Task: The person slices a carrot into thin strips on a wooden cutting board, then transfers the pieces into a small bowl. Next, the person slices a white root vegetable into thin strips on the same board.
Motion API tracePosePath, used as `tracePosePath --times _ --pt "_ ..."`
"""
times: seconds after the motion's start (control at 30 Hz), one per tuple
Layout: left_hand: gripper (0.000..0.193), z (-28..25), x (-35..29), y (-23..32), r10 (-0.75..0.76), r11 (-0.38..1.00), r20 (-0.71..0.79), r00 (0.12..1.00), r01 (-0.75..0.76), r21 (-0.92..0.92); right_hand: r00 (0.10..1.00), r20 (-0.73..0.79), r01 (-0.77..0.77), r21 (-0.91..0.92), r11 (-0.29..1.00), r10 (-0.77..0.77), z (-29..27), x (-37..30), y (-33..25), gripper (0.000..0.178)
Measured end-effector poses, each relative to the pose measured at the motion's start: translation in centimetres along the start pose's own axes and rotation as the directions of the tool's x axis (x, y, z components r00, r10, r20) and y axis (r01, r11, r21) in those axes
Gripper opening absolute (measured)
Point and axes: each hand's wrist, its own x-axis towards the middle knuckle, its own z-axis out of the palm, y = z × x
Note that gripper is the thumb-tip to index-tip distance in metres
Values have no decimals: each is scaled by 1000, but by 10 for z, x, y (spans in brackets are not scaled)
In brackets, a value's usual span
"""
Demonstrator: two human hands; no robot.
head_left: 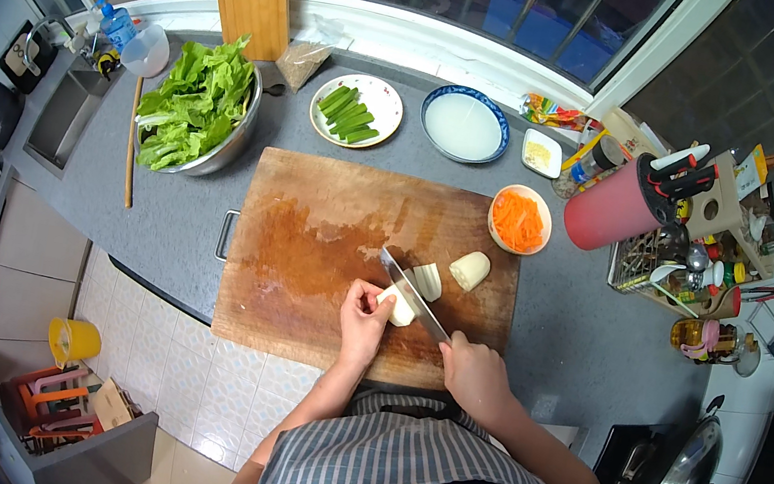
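Your left hand (362, 321) pinches pale piece (401, 309), right hand (478, 368) grips knife (413, 294); carrot (518, 220) far right shredded, right-side chunk (470, 270) unsliced.

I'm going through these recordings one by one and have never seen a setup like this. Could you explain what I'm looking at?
There's no machine here: a person works bare-handed. The single picture comes from a wide fisheye camera worn on the head, looking down, so straight edges bend near the rim. On the counter lies a wooden cutting board. The right hand grips a knife; the left hand holds a pale vegetable piece. Cut pieces and a larger chunk also lie on the board. Around are leafy greens in a metal bowl, green pieces on a plate, and orange strips in a small bowl.
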Motion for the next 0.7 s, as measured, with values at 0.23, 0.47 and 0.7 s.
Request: tracePosePath --times 0.23,0.47,0.7 --pt "14 1 -9 1 -59 997 25 998 58 60 994 -104 -6 71 997 13 49 35 8 25" --pt "18 2 -13 4 -38 999 -5 999 38 -16 988 -152 39 96 995 -24 41 39 8 26" --pt "18 0 -10 -9 -24 1000 15 1000 24 -10 992 -128 31 113 993 -17 10 4 9 25"
